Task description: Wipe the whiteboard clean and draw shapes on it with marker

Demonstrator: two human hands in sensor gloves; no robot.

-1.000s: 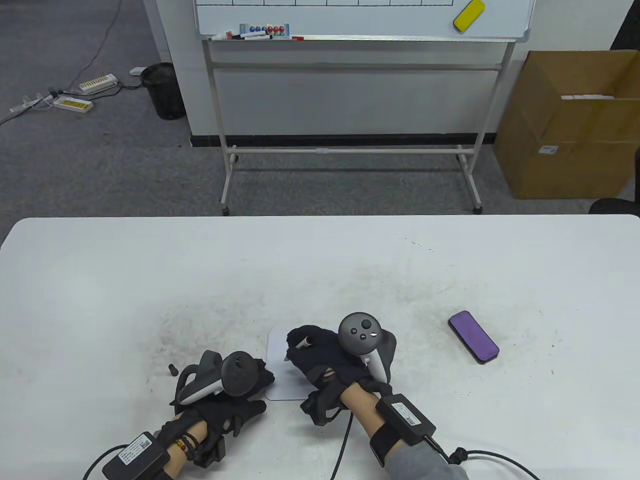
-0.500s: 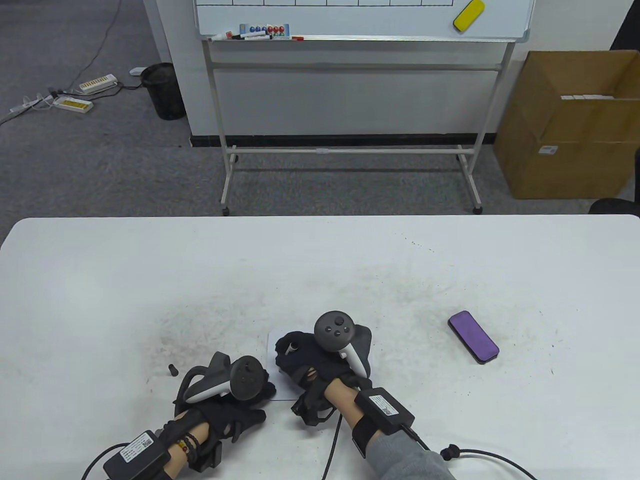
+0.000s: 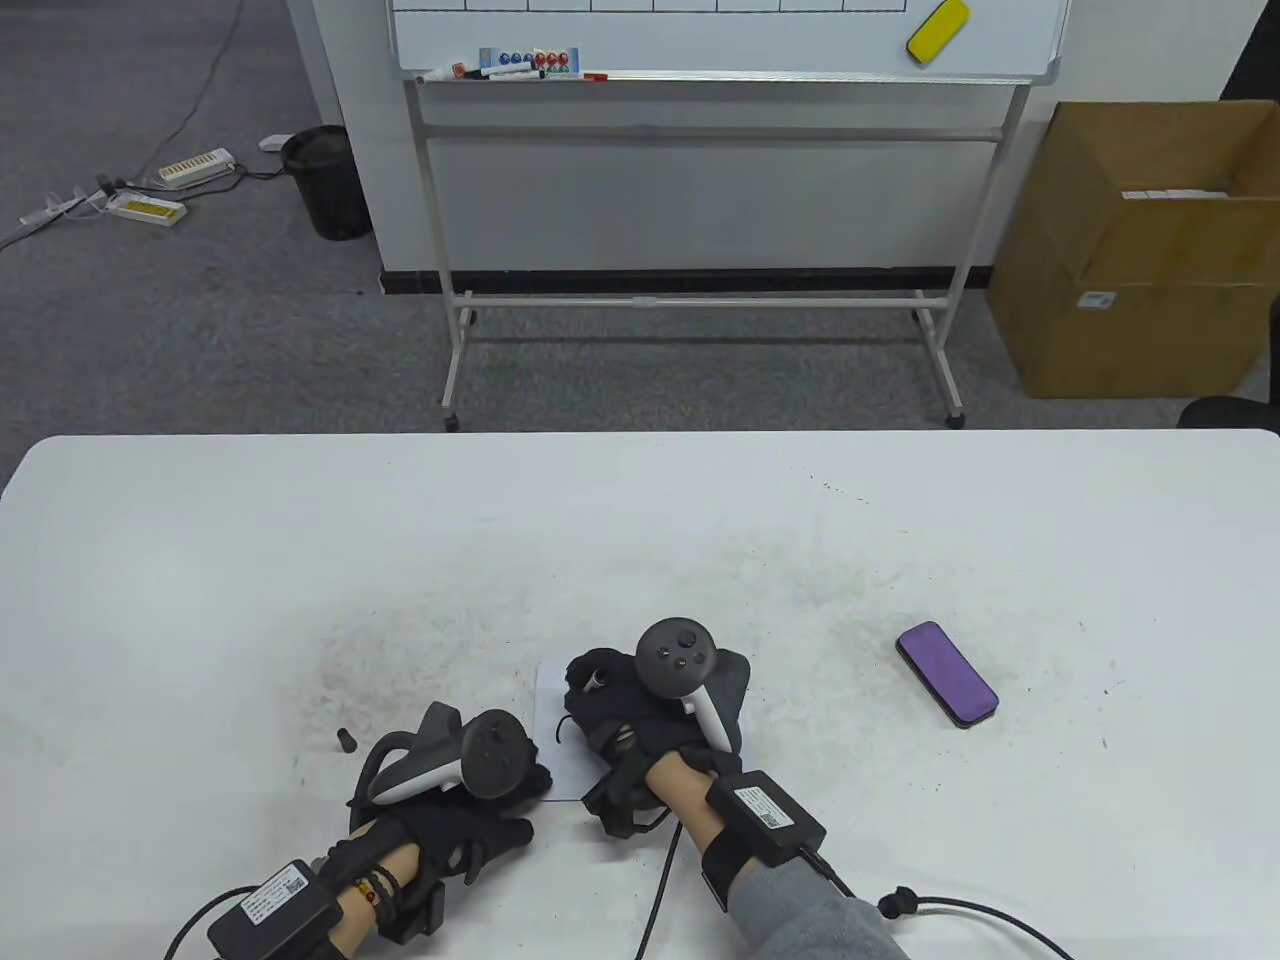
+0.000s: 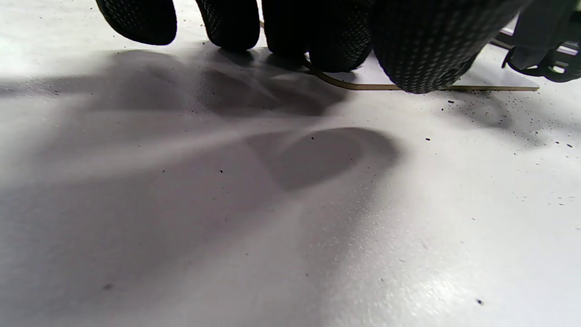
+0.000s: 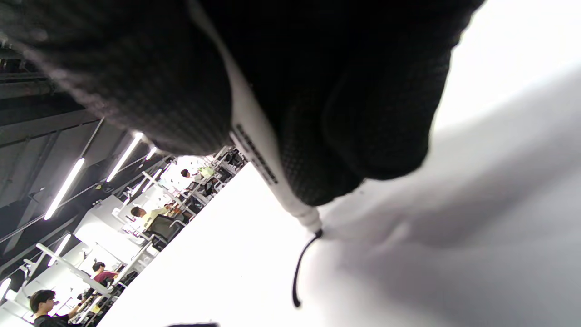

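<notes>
A small white whiteboard [image 3: 557, 745] lies flat on the table near the front edge, mostly covered by both hands. My right hand [image 3: 605, 705] grips a white marker [image 3: 593, 680]. In the right wrist view the marker [image 5: 256, 150] slants down with its tip touching the whiteboard [image 5: 218, 263], and a short curved black line [image 5: 298, 268] runs from the tip. My left hand [image 3: 522, 772] rests with straight fingers on the board's lower left corner. In the left wrist view my fingertips [image 4: 338, 43] touch the board's thin edge [image 4: 481, 86]. The marker's black cap [image 3: 346, 740] lies left of my left hand.
A purple eraser [image 3: 947, 673] lies on the table to the right. Dark smudges mark the table [image 3: 640, 520] around the board. Beyond the table stand a large wheeled whiteboard [image 3: 700, 40], a cardboard box [image 3: 1140, 250] and a black bin [image 3: 325, 180].
My right hand moved left across the board with the marker, then edged back slightly; a short black stroke now shows on the board. My left hand shifted a little to the right.
</notes>
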